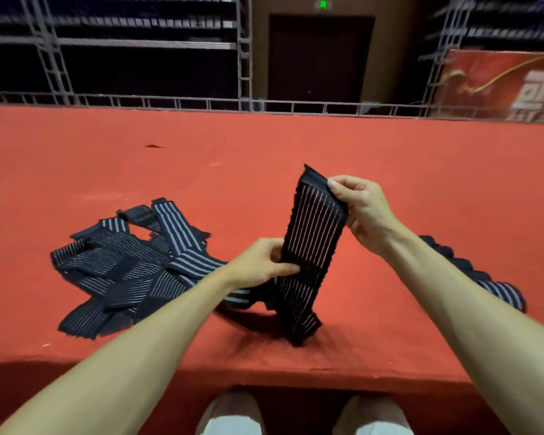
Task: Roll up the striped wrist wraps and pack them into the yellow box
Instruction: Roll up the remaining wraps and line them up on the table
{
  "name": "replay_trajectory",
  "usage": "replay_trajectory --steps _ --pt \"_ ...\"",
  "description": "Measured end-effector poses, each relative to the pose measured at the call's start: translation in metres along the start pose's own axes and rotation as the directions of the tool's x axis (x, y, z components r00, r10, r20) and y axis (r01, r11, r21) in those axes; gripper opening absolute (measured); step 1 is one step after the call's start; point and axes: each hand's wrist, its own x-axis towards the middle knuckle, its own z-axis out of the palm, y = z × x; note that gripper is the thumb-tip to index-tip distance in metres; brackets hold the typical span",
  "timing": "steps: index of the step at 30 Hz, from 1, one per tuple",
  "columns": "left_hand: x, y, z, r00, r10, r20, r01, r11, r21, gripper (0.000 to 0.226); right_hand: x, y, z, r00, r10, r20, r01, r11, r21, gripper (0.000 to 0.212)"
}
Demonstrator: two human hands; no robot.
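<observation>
You've got the red table [264, 142] stretching ahead, and no yellow box in view. At nine o'clock sprawls the pile of striped wraps [123, 274], all flat and unrolled. At four o'clock, more wraps [496, 290] peek from behind your right forearm; rolled or not, I can't tell. Dead centre, one wrap [311, 246] stands stretched. Your right hand [361, 208] pinches its top corner, your left hand [261, 262] pinches mid-strip. Rolling looks barely started, with all the packing ahead.

Wraps laid out on the table [296, 136]
A pile of wraps [123, 268] lies to the left. The raised wrap [311, 246] stands mid-table between left hand [261, 262] and right hand [365, 208]. A third wrap [500, 290] lies to the right, partly behind the forearm.
</observation>
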Motion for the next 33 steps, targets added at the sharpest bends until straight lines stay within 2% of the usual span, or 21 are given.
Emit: replay_trajectory --steps 3,5,7,9,11,14,17,19,21,23,25,27,29,31,33 --pt "-0.002 -0.017 0.012 0.994 -0.092 0.06 0.083 0.986 0.143 0.009 -0.005 -0.003 -0.015 0.994 -0.011 -0.105 0.011 1.0 0.004 0.017" --pt "-0.005 -0.027 0.018 0.993 -0.118 0.019 0.114 0.98 0.16 0.001 -0.008 0.003 -0.023 0.988 0.005 -0.153 -0.006 1.0 -0.002 0.018" --pt "-0.005 -0.031 0.025 0.996 -0.092 -0.013 0.093 0.982 0.162 0.003 -0.01 0.009 -0.029 0.977 0.028 -0.212 -0.023 0.999 0.027 0.019" --pt "-0.005 -0.03 0.028 0.996 -0.073 0.042 0.063 0.978 0.201 0.01 -0.011 0.012 -0.032 0.959 0.064 -0.275 -0.034 0.993 0.113 0.02" --pt "-0.005 -0.032 0.032 0.989 -0.1 0.111 0.066 0.958 0.278 0.015 -0.011 0.013 -0.036 0.938 0.112 -0.327 -0.044 0.977 0.208 0.023" --pt "-0.005 -0.051 0.039 0.98 -0.151 0.131 0.096 0.93 0.354 0.024 -0.009 0.019 -0.039 0.917 0.164 -0.362 -0.041 0.945 0.324 0.021" --pt "-0.008 -0.072 0.048 0.978 -0.157 0.139 0.047 0.809 0.586 0.015 -0.005 0.022 -0.043 0.904 0.197 -0.379 0.011 0.876 0.482 0.032" --pt "-0.01 -0.082 0.048 0.985 -0.157 0.077 0.071 0.761 0.645 0.017 -0.002 0.024 -0.05 0.904 0.208 -0.372 0.018 0.854 0.521 0.037" --pt "-0.008 -0.081 0.044 0.988 -0.153 -0.01 0.131 0.81 0.571 0.028 -0.004 0.027 -0.052 0.917 0.228 -0.328 -0.025 0.851 0.524 0.034" --pt "-0.002 -0.064 0.043 0.984 -0.17 -0.047 0.175 0.911 0.373 0.046 -0.005 0.033 -0.051 0.931 0.26 -0.254 -0.092 0.844 0.528 0.028" --pt "0.004 -0.036 0.044 0.978 -0.187 0.088 0.176 0.977 0.121 0.067 -0.006 0.035 -0.045 0.946 0.266 -0.184 -0.13 0.834 0.537 0.022" --pt "0.008 -0.009 0.05 0.956 -0.148 0.252 0.155 0.988 -0.007 0.076 -0.005 0.032 -0.041 0.957 0.252 -0.141 -0.14 0.833 0.536 0.016" --pt "0.012 0.011 0.059 0.959 -0.106 0.262 0.118 0.993 -0.029 0.061 -0.003 0.024 -0.041 0.971 0.217 -0.098 -0.131 0.83 0.542 0.016" --pt "0.016 0.027 0.067 0.979 -0.06 0.194 0.061 0.998 0.001 0.037 -0.003 0.013 -0.045 0.98 0.184 -0.071 -0.118 0.838 0.532 0.017" --pt "0.018 0.044 0.074 0.984 -0.03 0.176 0.032 0.999 -0.012 0.026 -0.005 0.0 -0.052 0.981 0.177 -0.085 -0.112 0.862 0.495 0.021"
